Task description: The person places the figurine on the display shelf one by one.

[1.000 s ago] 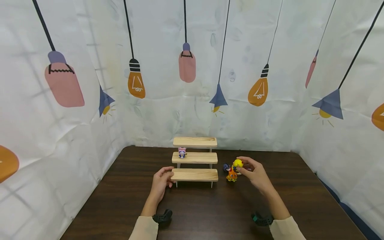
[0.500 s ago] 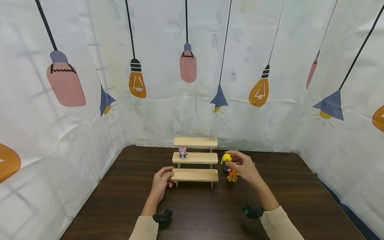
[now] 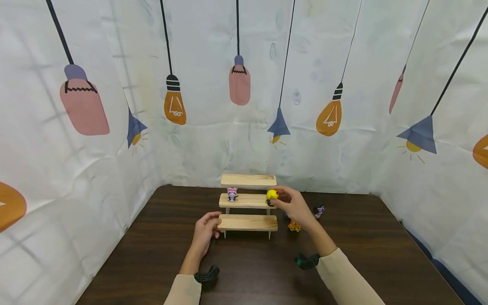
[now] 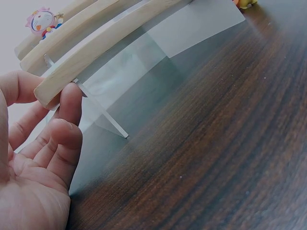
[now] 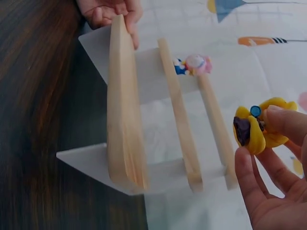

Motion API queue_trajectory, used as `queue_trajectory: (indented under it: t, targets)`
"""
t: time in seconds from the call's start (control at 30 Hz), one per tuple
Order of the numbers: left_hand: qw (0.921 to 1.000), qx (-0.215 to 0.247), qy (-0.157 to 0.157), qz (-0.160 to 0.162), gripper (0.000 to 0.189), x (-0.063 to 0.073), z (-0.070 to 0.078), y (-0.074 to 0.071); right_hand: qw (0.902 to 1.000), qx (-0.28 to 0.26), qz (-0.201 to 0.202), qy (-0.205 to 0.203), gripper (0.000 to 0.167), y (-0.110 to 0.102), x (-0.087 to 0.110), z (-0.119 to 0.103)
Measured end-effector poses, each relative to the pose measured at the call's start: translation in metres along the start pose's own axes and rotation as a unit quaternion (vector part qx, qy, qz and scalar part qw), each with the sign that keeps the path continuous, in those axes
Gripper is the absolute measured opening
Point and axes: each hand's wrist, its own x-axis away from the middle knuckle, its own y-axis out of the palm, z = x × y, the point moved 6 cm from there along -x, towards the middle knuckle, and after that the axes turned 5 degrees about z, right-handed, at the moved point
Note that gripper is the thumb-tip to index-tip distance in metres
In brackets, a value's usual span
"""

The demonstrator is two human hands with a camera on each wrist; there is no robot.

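My right hand (image 3: 292,205) pinches a small yellow figurine (image 3: 272,195) between thumb and fingers, at the right end of the middle tier of a wooden display stand (image 3: 248,222). In the right wrist view the yellow figurine (image 5: 261,125) shows dark and blue details. My left hand (image 3: 204,231) grips the left end of the stand's lowest board; in the left wrist view the thumb and fingers (image 4: 72,103) close round that board end. On the middle tier, toward its left end, stands a pink-and-blue figurine (image 3: 231,194).
An orange figurine (image 3: 294,225) stands on the dark wood table (image 3: 251,271) right of the stand, partly behind my right arm. A dark purple figurine (image 3: 318,211) sits farther right. A white curtain (image 3: 213,144) with printed lamps hangs behind the table.
My right hand has carried the yellow figurine leftward and up, from above the other figurines to the stand's middle tier. The left hand keeps its place on the lowest board.
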Motion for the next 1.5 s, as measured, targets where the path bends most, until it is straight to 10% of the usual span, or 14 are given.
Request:
queue_trajectory:
  t: [1.5]
  targets:
    - [1.0,0.009,0.0,0.002,0.037,0.0,-0.001,0.0,0.9993,0.031,0.015,0.013,0.038,0.067,-0.046,0.012]
